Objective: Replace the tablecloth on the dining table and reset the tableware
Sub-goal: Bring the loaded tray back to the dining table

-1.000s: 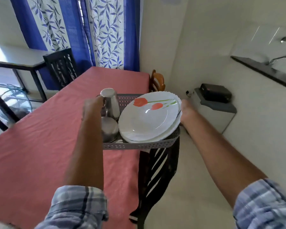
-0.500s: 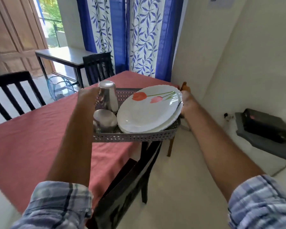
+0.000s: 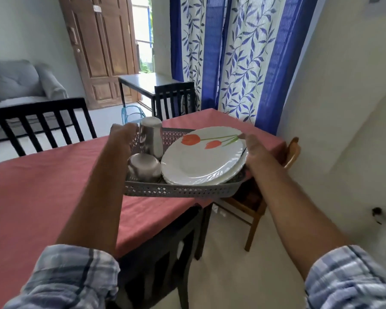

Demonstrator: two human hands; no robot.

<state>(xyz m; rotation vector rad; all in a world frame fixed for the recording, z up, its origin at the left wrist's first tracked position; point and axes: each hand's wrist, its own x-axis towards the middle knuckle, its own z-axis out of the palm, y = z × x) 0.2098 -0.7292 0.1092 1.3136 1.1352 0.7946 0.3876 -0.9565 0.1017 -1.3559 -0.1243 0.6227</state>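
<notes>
We find both hands gripping the grey perforated tray (image 3: pixel 178 193) by its ends: left hand (image 3: pixel 123 139) at the left rim, right hand (image 3: pixel 255 151) at the right. The tray is held above the table's corner and carries stacked tulip plates (image 3: pixel 201 162) and two upturned steel tumblers (image 3: pixel 151 139). A red tablecloth (image 3: pixel 42 181) covers the table. No tableware is laid out, so we judge the resetting still to be done.

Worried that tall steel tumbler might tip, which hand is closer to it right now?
Left. The left hand grips the near end of the tray, right beside the tall tumbler; the right hand holds the opposite end, with the stacked plates between it and the tumbler.
</notes>
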